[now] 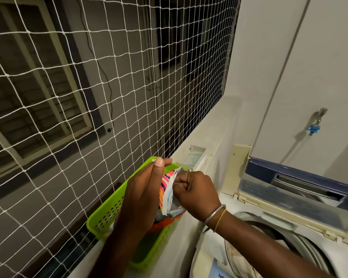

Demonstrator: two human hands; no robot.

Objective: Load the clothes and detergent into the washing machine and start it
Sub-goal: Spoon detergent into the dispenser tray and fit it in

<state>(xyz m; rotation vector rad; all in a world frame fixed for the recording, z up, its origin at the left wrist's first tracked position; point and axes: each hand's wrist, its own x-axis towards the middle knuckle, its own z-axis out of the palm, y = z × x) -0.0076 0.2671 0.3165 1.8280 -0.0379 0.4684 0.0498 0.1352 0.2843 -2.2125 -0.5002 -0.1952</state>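
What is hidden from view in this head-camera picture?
Head view:
Inside of the colourful striped detergent packet: covered by the left hand and right hand gripping it.
Contents of the lime-green perforated plastic basket: behind hands and packet.
The white washing machine's drum: crossed by the right forearm, cut by the bottom edge.
Packet print: too small.

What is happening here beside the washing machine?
A person handles a detergent packet, its lower end inside a green basket on the ledge. The left hand grips the packet's side, and the right hand pinches its top edge. The washing machine stands with its lid open.
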